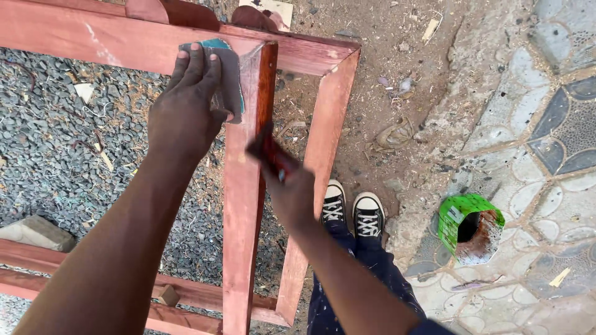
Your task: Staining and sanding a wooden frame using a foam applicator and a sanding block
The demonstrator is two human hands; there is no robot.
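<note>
My left hand (186, 108) presses a sandpaper sheet (228, 77) flat against the red wooden frame (243, 205). My right hand (288, 186) is closed around what seems a stained brush (268, 152), blurred.

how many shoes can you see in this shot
2. The left shoe and the right shoe, both black-and-white sneakers, stand side by side on the dirt ground, just right of the red wooden frame, below the right hand.
</note>
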